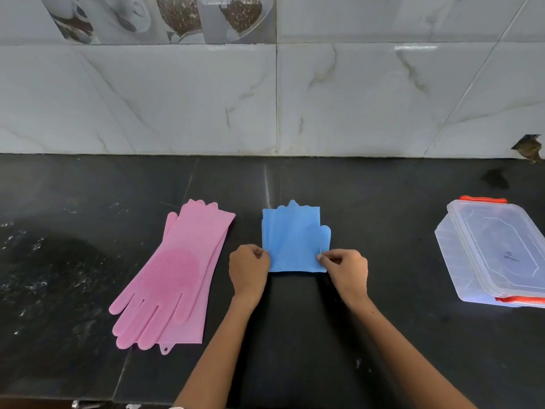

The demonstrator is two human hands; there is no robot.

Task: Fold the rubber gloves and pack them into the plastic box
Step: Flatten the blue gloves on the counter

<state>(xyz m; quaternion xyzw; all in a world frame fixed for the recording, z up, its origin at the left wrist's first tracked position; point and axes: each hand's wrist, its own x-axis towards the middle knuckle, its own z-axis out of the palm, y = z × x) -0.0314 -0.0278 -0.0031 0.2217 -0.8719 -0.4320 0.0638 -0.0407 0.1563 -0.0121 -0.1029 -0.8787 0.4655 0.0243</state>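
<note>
- Right, we had the blue gloves (295,240) folded over into a squat rectangle, mid-counter on the dark stone worktop (383,231), fingertips peeking out past the far edge and one rounded bit sticking out on the right side.
- Our left hand (249,271) pinched the near-left edge of the blue fold, thumb & fingers curled tight on the rubber.
- Our right hand (345,274) did the same on the near-right edge, fingertips nipping the material, rest of the fingers tucked in.
- Both hands sat just above the near edge of the fold, w/ the forearms coming up from the bottom of the view.
- Over to the left, well apart from our hands, the pink gloves (174,276) lay flat & unfolded, stacked one on the other, fingers pointing toward us, cuffs toward the wall, scrubber bristles showing on the palm.
- Far right we had the plastic box (451,255), clear, lid on, orange clips at its far & near ends, sitting angled on the counter, nothing visible inside.
- Behind it all, the grey marble-look wall tiles (177,98), w/ a strip of coffee-cup picture tiles up top.
</note>
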